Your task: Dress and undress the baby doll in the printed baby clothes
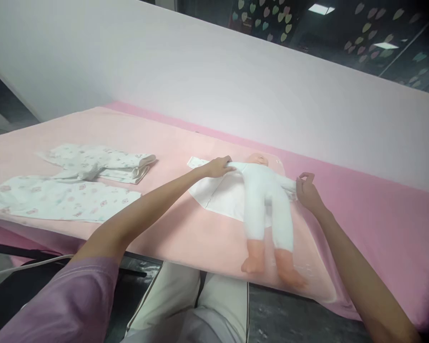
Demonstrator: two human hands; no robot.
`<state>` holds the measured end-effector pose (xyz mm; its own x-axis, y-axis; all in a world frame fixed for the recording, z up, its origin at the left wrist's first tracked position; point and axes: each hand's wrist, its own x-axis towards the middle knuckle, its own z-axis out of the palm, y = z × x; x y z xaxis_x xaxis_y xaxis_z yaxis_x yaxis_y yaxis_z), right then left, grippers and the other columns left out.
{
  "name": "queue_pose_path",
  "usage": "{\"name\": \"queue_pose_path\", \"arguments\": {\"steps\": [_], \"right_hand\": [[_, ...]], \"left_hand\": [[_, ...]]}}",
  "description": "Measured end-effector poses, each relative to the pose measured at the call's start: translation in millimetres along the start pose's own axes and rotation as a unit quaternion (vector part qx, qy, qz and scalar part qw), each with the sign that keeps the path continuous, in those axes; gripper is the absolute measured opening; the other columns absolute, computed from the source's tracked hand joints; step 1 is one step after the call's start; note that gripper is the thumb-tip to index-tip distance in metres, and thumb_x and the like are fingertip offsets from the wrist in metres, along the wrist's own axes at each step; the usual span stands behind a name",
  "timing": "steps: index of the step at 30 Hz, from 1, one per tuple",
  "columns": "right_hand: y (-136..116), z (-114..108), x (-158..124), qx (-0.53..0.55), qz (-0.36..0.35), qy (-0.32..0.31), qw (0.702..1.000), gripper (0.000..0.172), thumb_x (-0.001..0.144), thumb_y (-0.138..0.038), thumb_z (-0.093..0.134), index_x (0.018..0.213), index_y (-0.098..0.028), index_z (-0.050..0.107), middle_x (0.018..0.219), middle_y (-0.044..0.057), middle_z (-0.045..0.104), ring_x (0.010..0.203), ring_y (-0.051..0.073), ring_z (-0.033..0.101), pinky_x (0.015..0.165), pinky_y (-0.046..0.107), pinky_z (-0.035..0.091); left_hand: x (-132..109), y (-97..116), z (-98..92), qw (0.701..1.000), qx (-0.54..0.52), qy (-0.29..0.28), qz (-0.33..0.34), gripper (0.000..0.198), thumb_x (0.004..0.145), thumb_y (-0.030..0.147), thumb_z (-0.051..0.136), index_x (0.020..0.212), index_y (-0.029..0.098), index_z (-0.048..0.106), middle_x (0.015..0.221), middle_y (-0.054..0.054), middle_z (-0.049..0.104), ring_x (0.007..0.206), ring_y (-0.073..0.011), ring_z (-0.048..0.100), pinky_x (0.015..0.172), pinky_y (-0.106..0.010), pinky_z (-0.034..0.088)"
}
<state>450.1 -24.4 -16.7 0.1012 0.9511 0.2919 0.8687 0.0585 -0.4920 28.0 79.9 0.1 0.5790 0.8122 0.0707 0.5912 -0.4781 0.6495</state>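
Note:
A baby doll (268, 200) in a white bodysuit lies on its back on a light pink blanket (186, 228), bare feet toward me. A white cloth (218, 195) is spread under it. My left hand (219, 166) is closed on the doll's left sleeve end, near its head. My right hand (307, 190) pinches the doll's other sleeve end, thumb and forefinger together.
Two patterned white baby garments lie at the left: a folded one (103, 163) farther back and a flat one (57, 198) nearer. A darker pink mat (379, 209) extends right. A white wall panel (236, 81) runs behind the surface. My legs show below the table edge.

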Motion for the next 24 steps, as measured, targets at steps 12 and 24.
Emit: {"name": "queue_pose_path", "arguments": {"steps": [12, 24], "right_hand": [[11.7, 36.9, -11.1, -0.027, -0.009, -0.005, 1.000, 0.040, 0.111, -0.052, 0.024, 0.135, -0.023, 0.037, 0.089, 0.006, 0.069, 0.063, 0.028, 0.061, 0.062, 0.037, 0.041], [-123.3, 51.8, 24.3, 0.026, -0.241, -0.079, 0.967, 0.041, 0.106, -0.045, 0.048, 0.139, -0.023, 0.058, 0.137, 0.015, 0.066, 0.124, 0.034, 0.062, 0.106, 0.051, 0.051]], "left_hand": [[-10.4, -35.7, 26.9, 0.997, 0.030, 0.060, 0.046, 0.046, 0.097, 0.058, 0.060, 0.126, 0.023, 0.055, 0.127, -0.010, 0.069, 0.107, -0.0305, 0.066, 0.089, -0.041, 0.049], [-47.7, -21.0, 66.2, 0.925, 0.226, 0.043, 0.304, 0.027, 0.109, 0.026, 0.041, 0.105, 0.021, 0.067, 0.102, -0.012, 0.073, 0.102, -0.0285, 0.064, 0.090, -0.044, 0.046]]}}
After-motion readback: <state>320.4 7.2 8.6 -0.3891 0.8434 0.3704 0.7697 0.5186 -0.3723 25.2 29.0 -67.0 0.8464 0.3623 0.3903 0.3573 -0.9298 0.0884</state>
